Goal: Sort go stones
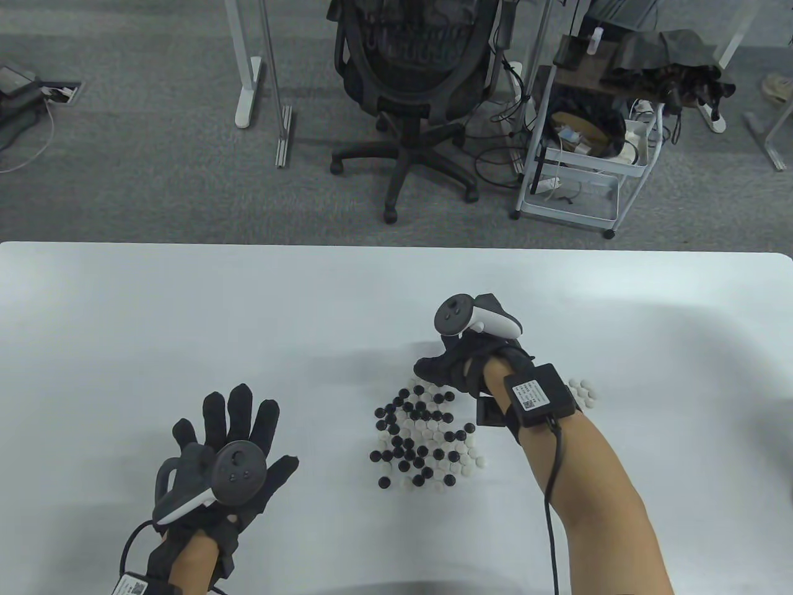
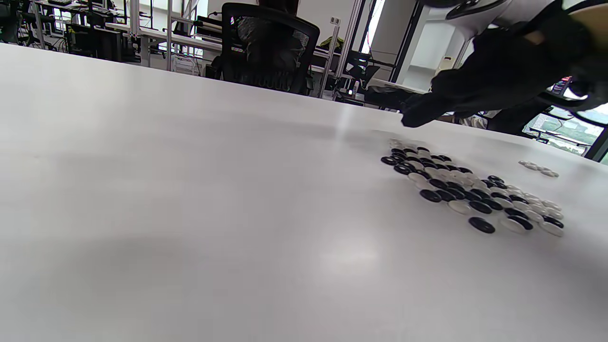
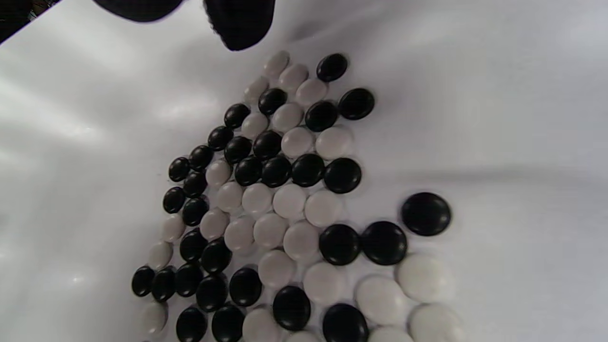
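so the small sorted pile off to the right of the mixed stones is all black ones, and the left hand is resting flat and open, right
Not quite: the small separate pile of round stones beside the right hand's wrist is white, not black, as the table view shows. It lies apart from the mixed heap of black and white glossy stones. The rest holds: the gloved left hand lies flat with fingers spread.

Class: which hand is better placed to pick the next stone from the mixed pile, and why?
The right hand: its fingertips hover at the far edge of the mixed pile, beside the sorted white stones. The left hand lies spread, well away.
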`<state>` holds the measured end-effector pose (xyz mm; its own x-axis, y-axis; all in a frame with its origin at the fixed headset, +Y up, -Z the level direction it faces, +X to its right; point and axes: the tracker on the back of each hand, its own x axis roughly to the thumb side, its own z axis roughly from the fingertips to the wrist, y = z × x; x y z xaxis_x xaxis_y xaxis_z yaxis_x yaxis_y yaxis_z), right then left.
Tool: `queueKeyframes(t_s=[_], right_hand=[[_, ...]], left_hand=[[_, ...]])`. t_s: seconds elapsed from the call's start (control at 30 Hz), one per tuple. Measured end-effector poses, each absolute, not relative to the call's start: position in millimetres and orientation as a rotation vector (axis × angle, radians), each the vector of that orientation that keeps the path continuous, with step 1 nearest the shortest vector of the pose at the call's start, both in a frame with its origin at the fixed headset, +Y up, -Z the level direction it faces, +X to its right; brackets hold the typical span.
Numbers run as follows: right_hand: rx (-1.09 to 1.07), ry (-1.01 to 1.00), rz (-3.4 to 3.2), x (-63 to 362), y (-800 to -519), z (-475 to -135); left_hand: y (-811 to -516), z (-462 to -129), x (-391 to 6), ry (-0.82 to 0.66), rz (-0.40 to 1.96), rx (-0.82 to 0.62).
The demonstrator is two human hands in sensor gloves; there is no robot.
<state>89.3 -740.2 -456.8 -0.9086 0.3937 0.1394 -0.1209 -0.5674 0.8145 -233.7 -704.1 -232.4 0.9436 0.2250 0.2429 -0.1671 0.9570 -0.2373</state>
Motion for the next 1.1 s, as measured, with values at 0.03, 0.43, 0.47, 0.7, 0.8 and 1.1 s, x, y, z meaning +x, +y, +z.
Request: queueKeyframes(t_s=[0.03,0.43,0.47,0.7,0.8,1.1], right_hand=[[0.438,1.273,2.496,86,-745,-459],[0.017,1.269,2.596,177,-751,-491],[-0.057,1.267,2.609,198,-750,-491],[-0.321,1.261,2.609,282,-748,-476],[-0.368,1.252,2.609,301,-747,-471],[-0.399,1.227,2.572,322,-748,-462]], left_hand=[[-704,-232,-235,-0.27,0.205,-0.215],[-702,-232,-241,-0.261,0.233,-0.207],[-701,-232,-241,-0.262,0.233,-0.204],[-701,-232,-241,-0.265,0.231,-0.207],[-703,-233,-239,-0.264,0.226,-0.214],[-703,-233,-237,-0.263,0.216,-0.225]])
